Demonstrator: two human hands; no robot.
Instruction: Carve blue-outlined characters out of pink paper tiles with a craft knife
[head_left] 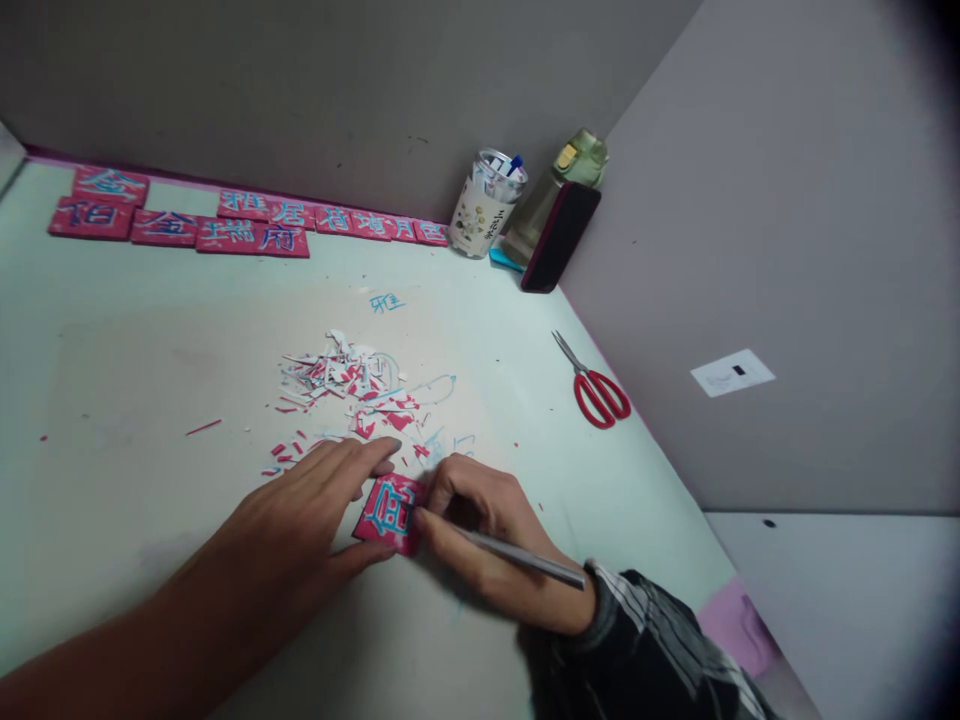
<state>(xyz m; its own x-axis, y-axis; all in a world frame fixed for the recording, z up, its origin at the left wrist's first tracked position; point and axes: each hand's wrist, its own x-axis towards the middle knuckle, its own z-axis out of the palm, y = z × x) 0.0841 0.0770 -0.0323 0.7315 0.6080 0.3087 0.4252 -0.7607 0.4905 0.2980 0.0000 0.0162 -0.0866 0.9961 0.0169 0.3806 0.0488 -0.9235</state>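
Craft workstation: partitioned desk [112, 340], scissors [596, 385], paper scraps [345, 385].

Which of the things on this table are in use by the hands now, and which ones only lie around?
In use:
- left hand pressing the red tile
- right hand holding the grey pen-like tool at the tile's edge
- scraps beside them

Lying about:
- scissors
- finished tiles along the wall
- cup
- phone
- green bottle
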